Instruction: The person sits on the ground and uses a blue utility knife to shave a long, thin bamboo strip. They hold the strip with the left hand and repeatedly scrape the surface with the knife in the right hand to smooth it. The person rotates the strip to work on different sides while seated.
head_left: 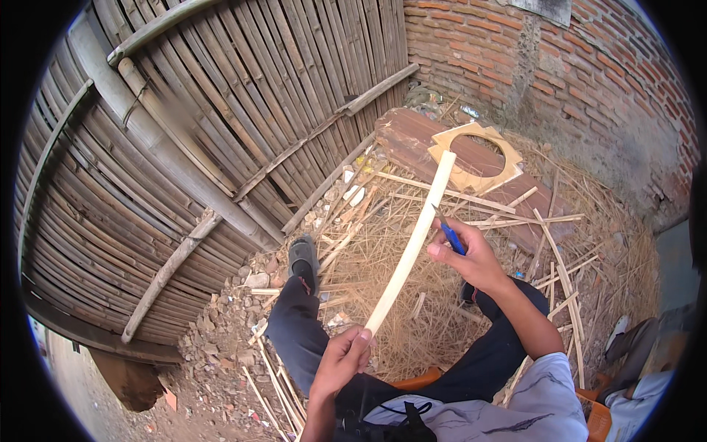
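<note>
A long, pale bamboo strip slants up and away in front of me. Its near end is in my left hand, closed with the thumb pressed on top. My right hand is closed around a knife with a blue handle. The knife's narrow dark blade points at the strip's right edge, about midway toward the far end; whether it touches cannot be made out. The strip's far end hangs free in the air, in front of a square-cornered board with a round hole.
Thin shavings and split strips cover the ground around my legs. A brown plank lies ahead, under the holed board. A bamboo fence stands left, a brick wall ahead and right. Another person's leg shows at lower right.
</note>
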The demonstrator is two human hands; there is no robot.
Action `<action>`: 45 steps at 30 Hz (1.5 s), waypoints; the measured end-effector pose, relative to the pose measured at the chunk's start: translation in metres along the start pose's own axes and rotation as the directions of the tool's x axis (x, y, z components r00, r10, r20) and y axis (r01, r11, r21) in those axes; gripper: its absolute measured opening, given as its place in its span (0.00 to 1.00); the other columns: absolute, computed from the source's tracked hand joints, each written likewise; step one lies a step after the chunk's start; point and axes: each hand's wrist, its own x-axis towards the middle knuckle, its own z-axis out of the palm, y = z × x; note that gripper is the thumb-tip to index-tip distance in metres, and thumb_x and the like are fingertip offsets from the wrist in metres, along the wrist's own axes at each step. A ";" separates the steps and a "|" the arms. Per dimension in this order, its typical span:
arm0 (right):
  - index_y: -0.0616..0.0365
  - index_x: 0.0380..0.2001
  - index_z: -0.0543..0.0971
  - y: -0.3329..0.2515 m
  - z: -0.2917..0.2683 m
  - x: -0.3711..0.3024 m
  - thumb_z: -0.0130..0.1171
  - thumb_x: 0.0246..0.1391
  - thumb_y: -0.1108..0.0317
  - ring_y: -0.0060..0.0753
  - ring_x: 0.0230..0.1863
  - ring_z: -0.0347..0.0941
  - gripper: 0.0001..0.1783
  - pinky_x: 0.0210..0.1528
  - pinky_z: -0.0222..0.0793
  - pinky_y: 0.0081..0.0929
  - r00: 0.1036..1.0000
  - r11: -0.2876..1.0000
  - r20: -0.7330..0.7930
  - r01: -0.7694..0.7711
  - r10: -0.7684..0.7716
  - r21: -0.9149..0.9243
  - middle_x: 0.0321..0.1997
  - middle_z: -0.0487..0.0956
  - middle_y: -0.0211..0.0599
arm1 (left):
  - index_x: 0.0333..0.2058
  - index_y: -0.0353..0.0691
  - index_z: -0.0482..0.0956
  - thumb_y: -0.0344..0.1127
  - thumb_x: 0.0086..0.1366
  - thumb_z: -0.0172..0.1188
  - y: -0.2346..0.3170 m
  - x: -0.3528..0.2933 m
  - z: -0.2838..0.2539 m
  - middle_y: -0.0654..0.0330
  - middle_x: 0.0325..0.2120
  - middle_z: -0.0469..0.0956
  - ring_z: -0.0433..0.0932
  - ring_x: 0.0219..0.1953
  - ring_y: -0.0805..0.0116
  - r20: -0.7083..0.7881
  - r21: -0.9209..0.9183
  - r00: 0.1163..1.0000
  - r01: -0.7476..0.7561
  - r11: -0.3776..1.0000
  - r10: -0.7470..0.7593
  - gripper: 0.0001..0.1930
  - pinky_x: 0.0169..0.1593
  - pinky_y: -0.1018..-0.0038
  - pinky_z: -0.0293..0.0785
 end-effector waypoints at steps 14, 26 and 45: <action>0.63 0.55 0.86 0.009 0.003 0.003 0.73 0.66 0.55 0.21 0.46 0.82 0.24 0.51 0.79 0.27 1.000 0.994 0.010 -0.015 0.014 0.109 0.46 0.88 0.33 | 0.62 0.33 0.77 0.32 0.75 0.69 0.024 0.028 0.013 0.59 0.38 0.87 0.83 0.38 0.77 -0.031 0.292 0.963 -0.246 0.924 0.266 0.21 0.43 0.76 0.81; 0.62 0.53 0.82 0.012 -0.003 -0.002 0.67 0.71 0.58 0.25 0.41 0.81 0.19 0.46 0.75 0.29 0.978 0.988 -0.182 0.118 -0.099 0.100 0.35 0.83 0.33 | 0.56 0.31 0.86 0.29 0.72 0.71 0.034 0.053 0.046 0.65 0.30 0.85 0.74 0.23 0.85 -0.299 0.199 0.888 -0.299 0.933 0.348 0.16 0.25 0.82 0.67; 0.55 0.41 0.87 0.000 0.029 -0.022 0.76 0.59 0.53 0.35 0.24 0.84 0.17 0.23 0.74 0.31 0.783 0.531 0.092 0.498 -0.615 -0.685 0.29 0.85 0.31 | 0.55 0.30 0.86 0.27 0.70 0.73 0.041 0.043 0.051 0.57 0.38 0.89 0.82 0.37 0.82 -0.308 0.443 0.777 -0.393 0.806 0.549 0.16 0.38 0.81 0.77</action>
